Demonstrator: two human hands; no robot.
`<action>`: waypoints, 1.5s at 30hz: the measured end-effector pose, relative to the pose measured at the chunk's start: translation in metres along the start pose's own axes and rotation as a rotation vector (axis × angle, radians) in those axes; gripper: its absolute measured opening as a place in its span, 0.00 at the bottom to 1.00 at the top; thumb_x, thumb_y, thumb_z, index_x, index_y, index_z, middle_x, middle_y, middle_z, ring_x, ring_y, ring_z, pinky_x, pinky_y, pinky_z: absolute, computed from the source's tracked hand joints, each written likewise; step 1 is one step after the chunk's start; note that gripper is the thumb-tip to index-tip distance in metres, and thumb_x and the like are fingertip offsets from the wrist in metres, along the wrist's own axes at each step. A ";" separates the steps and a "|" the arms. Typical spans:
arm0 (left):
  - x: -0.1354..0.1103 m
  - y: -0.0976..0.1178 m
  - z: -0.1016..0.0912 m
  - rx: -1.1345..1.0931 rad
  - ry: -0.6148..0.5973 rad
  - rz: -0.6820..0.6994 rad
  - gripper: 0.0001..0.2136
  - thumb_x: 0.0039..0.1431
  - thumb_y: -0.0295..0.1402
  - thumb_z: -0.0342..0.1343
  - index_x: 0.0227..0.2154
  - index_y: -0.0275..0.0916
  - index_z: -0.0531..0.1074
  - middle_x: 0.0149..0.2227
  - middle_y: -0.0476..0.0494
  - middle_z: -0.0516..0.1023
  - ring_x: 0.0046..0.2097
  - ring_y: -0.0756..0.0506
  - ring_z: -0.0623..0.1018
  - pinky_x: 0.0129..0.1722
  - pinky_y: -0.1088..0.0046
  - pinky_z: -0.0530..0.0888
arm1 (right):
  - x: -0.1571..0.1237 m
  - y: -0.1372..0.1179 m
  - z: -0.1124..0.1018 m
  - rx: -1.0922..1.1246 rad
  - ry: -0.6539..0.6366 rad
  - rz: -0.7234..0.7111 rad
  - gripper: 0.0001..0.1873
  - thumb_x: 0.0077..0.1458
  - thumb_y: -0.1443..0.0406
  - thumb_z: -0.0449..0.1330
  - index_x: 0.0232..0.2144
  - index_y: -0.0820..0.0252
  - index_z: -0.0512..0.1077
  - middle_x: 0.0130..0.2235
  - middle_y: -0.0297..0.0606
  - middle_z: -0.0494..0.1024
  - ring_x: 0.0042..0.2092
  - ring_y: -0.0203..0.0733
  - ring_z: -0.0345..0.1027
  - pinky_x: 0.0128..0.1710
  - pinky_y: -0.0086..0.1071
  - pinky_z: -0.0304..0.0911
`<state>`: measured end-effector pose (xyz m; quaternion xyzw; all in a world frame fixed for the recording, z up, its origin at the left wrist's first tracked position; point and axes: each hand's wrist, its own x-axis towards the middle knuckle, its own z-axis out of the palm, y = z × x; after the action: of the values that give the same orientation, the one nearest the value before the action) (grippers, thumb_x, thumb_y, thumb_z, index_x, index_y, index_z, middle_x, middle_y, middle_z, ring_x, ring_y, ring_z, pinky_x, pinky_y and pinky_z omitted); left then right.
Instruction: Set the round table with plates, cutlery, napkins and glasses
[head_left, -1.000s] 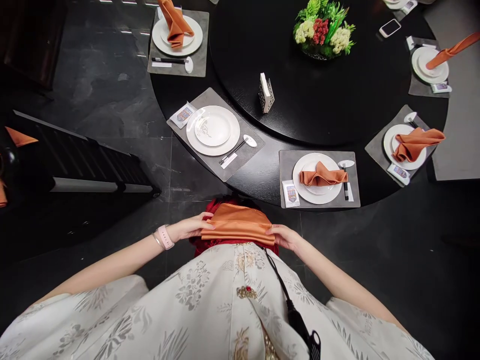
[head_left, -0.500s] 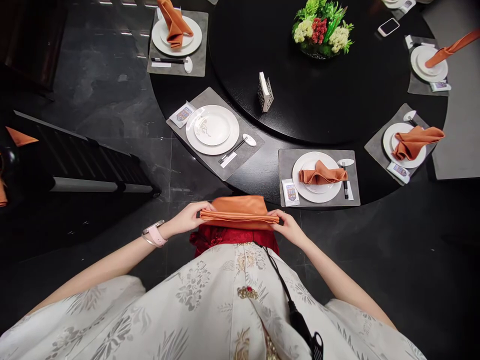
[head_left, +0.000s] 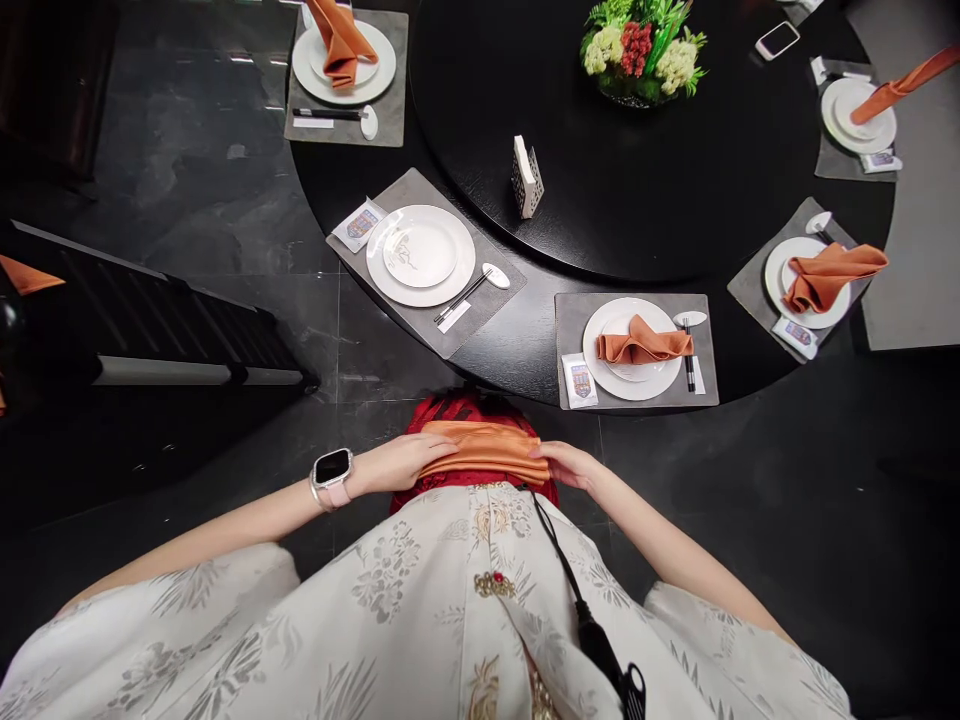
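**A:** What's on the head cam? Hands first.

**B:** I see two bare hands. The left hand [head_left: 401, 463] is closed on the left end of a folded orange satin napkin [head_left: 484, 452], fingers lying across the top. The right hand [head_left: 570, 465] grips the right end with its fingertips.

**A:** Where's the napkin?

**B:** It's off the table, held level in front of the wearer's body. It lies over a dark red brocade garment [head_left: 465, 408] and just above a cream robe with grey leaf print [head_left: 405, 590]. The near edge of the round black table [head_left: 510, 350] is close beyond it, not touching.

**A:** Anything on the wrists?

**B:** The left wrist has a smartwatch with a black face and pale pink strap [head_left: 333, 467].

**A:** And the table?

**B:** Along the near edge, a grey rectangular placemat [head_left: 570, 310] carries a round white plate [head_left: 630, 350] with a pleated orange napkin [head_left: 643, 342] on it. To its left, toward the table's left edge, a second grey placemat [head_left: 397, 200] has a white plate with no napkin [head_left: 420, 255] and black chopsticks [head_left: 463, 297]. On the black centre turntable [head_left: 600, 200] are a white lattice napkin holder [head_left: 527, 185] and a green, white and red flower arrangement [head_left: 637, 55], toward the far edge.
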<state>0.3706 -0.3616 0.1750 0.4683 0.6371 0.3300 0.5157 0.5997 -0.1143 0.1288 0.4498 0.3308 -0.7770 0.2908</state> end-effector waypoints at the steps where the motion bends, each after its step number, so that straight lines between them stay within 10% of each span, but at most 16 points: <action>1: 0.006 0.007 0.002 0.007 -0.026 0.006 0.20 0.53 0.29 0.53 0.50 0.45 0.70 0.52 0.44 0.73 0.53 0.39 0.72 0.55 0.65 0.65 | 0.000 -0.007 0.003 0.085 -0.044 0.004 0.11 0.46 0.67 0.61 0.36 0.65 0.70 0.33 0.39 0.77 0.34 0.37 0.72 0.42 0.32 0.69; 8: 0.068 0.027 0.035 0.139 0.295 -0.119 0.14 0.46 0.29 0.60 0.39 0.37 0.74 0.29 0.41 0.77 0.36 0.37 0.77 0.44 0.62 0.69 | -0.018 -0.060 0.027 0.287 -0.079 -0.092 0.18 0.49 0.73 0.52 0.45 0.68 0.68 0.42 0.44 0.78 0.41 0.38 0.74 0.50 0.31 0.66; 14: 0.083 0.057 -0.019 0.093 0.588 0.019 0.25 0.51 0.22 0.49 0.54 0.40 0.67 0.49 0.40 0.76 0.48 0.40 0.76 0.49 0.67 0.68 | -0.041 -0.077 0.078 0.408 -0.104 -0.388 0.20 0.45 0.71 0.60 0.44 0.63 0.68 0.47 0.43 0.76 0.47 0.44 0.72 0.50 0.38 0.68; 20: 0.085 0.086 -0.047 -0.389 0.903 0.243 0.17 0.53 0.29 0.54 0.47 0.38 0.72 0.47 0.43 0.77 0.49 0.43 0.75 0.51 0.67 0.70 | -0.044 -0.094 0.127 0.361 -0.021 -0.649 0.21 0.41 0.66 0.67 0.41 0.57 0.69 0.48 0.38 0.75 0.46 0.42 0.71 0.42 0.36 0.71; 29: 0.099 0.084 -0.005 -1.100 0.778 0.172 0.22 0.57 0.40 0.52 0.54 0.39 0.64 0.55 0.39 0.71 0.56 0.40 0.71 0.55 0.60 0.70 | -0.035 -0.095 0.150 0.008 0.399 -1.056 0.20 0.49 0.60 0.62 0.44 0.61 0.67 0.47 0.44 0.73 0.50 0.45 0.67 0.53 0.40 0.63; 34: 0.104 0.103 -0.005 -1.104 0.810 0.154 0.22 0.55 0.45 0.56 0.50 0.41 0.67 0.53 0.43 0.73 0.55 0.41 0.72 0.52 0.63 0.72 | -0.062 -0.089 0.147 -0.431 0.935 -1.595 0.24 0.50 0.65 0.62 0.50 0.55 0.63 0.49 0.44 0.69 0.54 0.47 0.62 0.55 0.46 0.60; 38: 0.092 0.113 -0.013 -1.022 0.784 0.196 0.24 0.55 0.51 0.53 0.49 0.40 0.68 0.52 0.42 0.74 0.55 0.39 0.72 0.50 0.63 0.73 | -0.091 -0.095 0.153 -0.851 0.845 -1.713 0.19 0.55 0.68 0.57 0.50 0.54 0.65 0.47 0.44 0.71 0.50 0.47 0.66 0.51 0.45 0.65; 42: 0.086 0.116 -0.015 -1.112 0.695 0.208 0.25 0.56 0.52 0.52 0.49 0.41 0.68 0.50 0.42 0.75 0.53 0.39 0.74 0.47 0.62 0.75 | -0.109 -0.098 0.158 -0.764 0.972 -1.741 0.26 0.55 0.66 0.58 0.56 0.55 0.61 0.51 0.46 0.69 0.53 0.49 0.64 0.54 0.47 0.63; 45: 0.087 0.115 -0.017 -1.166 0.661 0.219 0.23 0.55 0.51 0.54 0.47 0.42 0.70 0.49 0.45 0.76 0.52 0.39 0.74 0.48 0.63 0.74 | -0.117 -0.102 0.156 -0.799 0.816 -1.801 0.22 0.57 0.69 0.55 0.53 0.51 0.64 0.48 0.40 0.72 0.50 0.44 0.67 0.52 0.41 0.66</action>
<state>0.3809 -0.2394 0.2533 0.0501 0.4278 0.7957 0.4258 0.4937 -0.1546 0.3177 0.1376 0.8447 -0.3313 -0.3972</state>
